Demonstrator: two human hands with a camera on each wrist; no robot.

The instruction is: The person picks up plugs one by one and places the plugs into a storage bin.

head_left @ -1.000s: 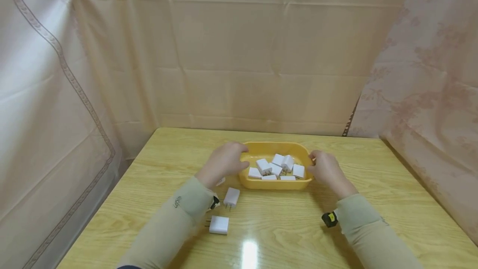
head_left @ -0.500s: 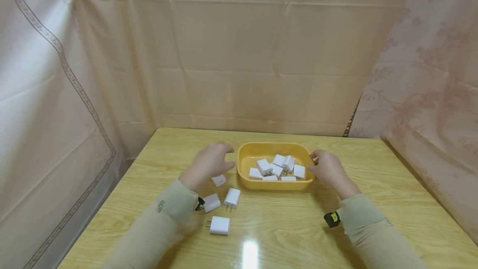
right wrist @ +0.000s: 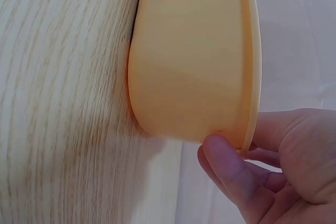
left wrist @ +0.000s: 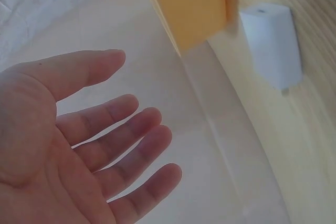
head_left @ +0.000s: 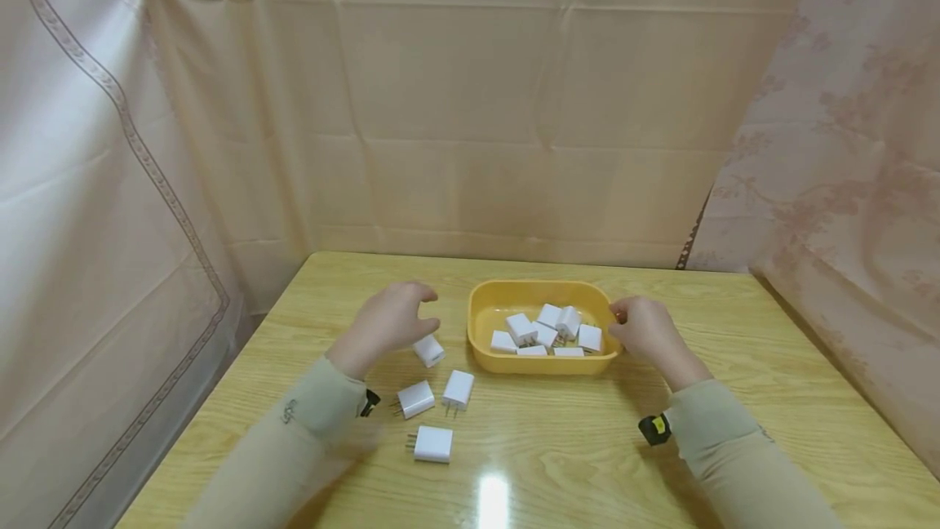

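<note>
Here, pinching yellow tray (head_left: 543, 364) with right hand (head_left: 646, 333), centre-right of frame; holding left hand (head_left: 384, 322) loosely uncurled near white charger (head_left: 429, 351), centre-left.

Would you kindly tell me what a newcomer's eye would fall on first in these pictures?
Most likely the yellow tray, toward the back of the wooden table, its right end pinched by the right grip and white plug adapters jumbled inside. Next, perhaps, the four loose adapters lying nearer and to the tray's left, the farthest close by the empty left grip.
</note>
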